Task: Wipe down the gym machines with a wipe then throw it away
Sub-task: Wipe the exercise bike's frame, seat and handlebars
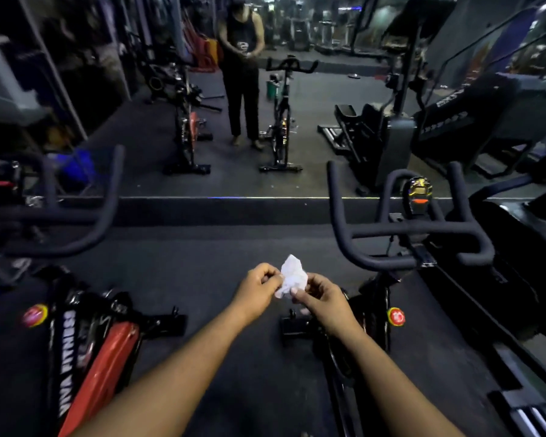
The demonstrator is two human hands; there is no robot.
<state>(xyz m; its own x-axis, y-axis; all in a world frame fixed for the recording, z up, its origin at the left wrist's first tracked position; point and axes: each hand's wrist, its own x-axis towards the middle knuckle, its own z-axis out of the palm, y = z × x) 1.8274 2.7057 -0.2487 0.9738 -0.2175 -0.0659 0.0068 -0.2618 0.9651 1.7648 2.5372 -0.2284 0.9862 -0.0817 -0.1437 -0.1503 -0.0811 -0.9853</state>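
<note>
A person stands between two stationary exercise bikes in a dim gym, facing a wall mirror, with both bare arms stretched forward over the dark rubber floor (202, 272). The left hand (259, 287) and the right hand (320, 298) meet in the middle of the view, each pinching an edge of a small, crumpled white wipe (292, 275) between thumb and fingertips, so the wipe is held up in the air between them, touching no machine. The bike on the right (375, 310) has black curved handlebars (407, 234) rising just beyond the right hand, with a small console above them. The bike on the left (85, 351) has a red and black frame with white lettering, and its own black handlebars (85, 222) reach in from the left edge. In the mirror (265, 105) the person's reflection appears standing with hands together, between the reflected bikes. Judging by the bunched wipe held in both hands, the step in hand looks like opening or readying the wipe before wiping. The next move likely calls for settling the wipe into one hand, reaching to the nearer handlebars on the right, and pressing it flat along the grips. No bin can be made out for certain.
</note>
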